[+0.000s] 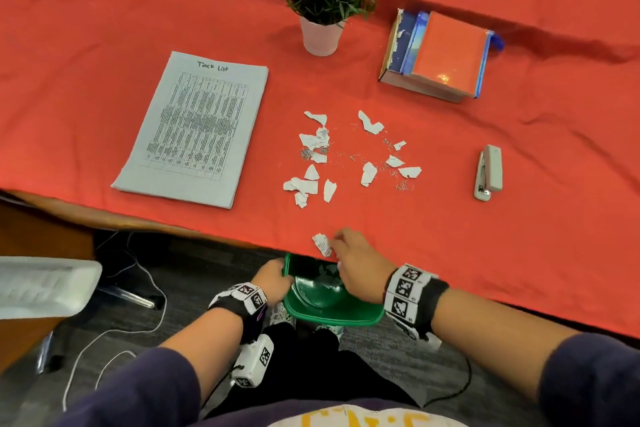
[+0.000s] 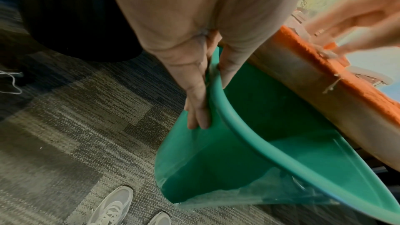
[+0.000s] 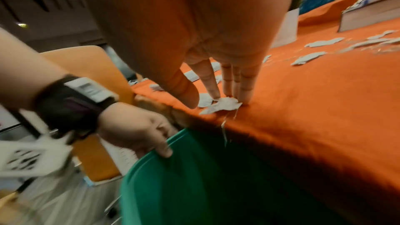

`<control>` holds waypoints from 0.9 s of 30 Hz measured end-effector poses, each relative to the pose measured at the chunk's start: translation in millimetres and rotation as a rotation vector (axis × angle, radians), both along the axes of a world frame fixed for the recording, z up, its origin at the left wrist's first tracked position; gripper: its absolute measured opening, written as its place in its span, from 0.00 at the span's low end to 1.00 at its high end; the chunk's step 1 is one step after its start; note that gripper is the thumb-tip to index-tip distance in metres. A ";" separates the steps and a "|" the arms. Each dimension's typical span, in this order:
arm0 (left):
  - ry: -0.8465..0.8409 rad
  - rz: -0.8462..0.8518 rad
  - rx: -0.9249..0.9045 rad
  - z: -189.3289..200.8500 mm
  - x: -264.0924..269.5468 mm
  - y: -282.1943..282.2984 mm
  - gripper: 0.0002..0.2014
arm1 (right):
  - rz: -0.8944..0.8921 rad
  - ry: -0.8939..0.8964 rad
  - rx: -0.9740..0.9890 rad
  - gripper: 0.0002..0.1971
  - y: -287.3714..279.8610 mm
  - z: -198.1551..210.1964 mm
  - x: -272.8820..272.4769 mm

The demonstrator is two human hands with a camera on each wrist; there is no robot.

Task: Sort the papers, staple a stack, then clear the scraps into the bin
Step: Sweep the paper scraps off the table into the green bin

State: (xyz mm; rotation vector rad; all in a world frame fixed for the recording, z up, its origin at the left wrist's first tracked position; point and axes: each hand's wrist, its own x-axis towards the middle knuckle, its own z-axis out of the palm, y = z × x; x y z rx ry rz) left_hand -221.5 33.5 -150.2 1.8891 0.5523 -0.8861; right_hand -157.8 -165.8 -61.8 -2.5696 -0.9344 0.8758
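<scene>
While my left hand (image 1: 275,279) grips the rim of the green bin (image 1: 329,302) just below the table edge, my right hand (image 1: 353,265) presses straight fingers (image 3: 245,85) on a paper scrap (image 3: 223,106) at the edge of the red cloth (image 1: 485,236). More scraps (image 1: 311,184) lie farther back, between the paper stack (image 1: 194,128) and the stapler (image 1: 489,172).

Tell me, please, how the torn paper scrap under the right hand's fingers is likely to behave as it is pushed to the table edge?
The scrap looks thin and ragged, so it is probably very light and floppy. Under the right hand it should slide on the red cloth, though the fabric may snag it. Past the edge it may flutter rather than drop straight into the green bin.
</scene>
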 end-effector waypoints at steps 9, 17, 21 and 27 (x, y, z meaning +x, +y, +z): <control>0.020 0.009 0.069 1.8 5.9 0.5 0.10 | -0.065 0.006 0.055 0.19 27.6 25.2 55.1; 0.025 0.006 0.071 -2.3 3.7 6.1 0.12 | 0.032 -0.054 -0.103 0.28 85.9 -6.5 112.0; 0.026 0.006 0.084 -1.7 2.9 8.8 0.12 | 0.084 -0.088 -0.062 0.29 61.7 -6.9 68.7; 0.015 -0.012 0.117 0.7 5.9 7.6 0.09 | 0.165 -0.003 -0.060 0.31 10.9 4.9 0.9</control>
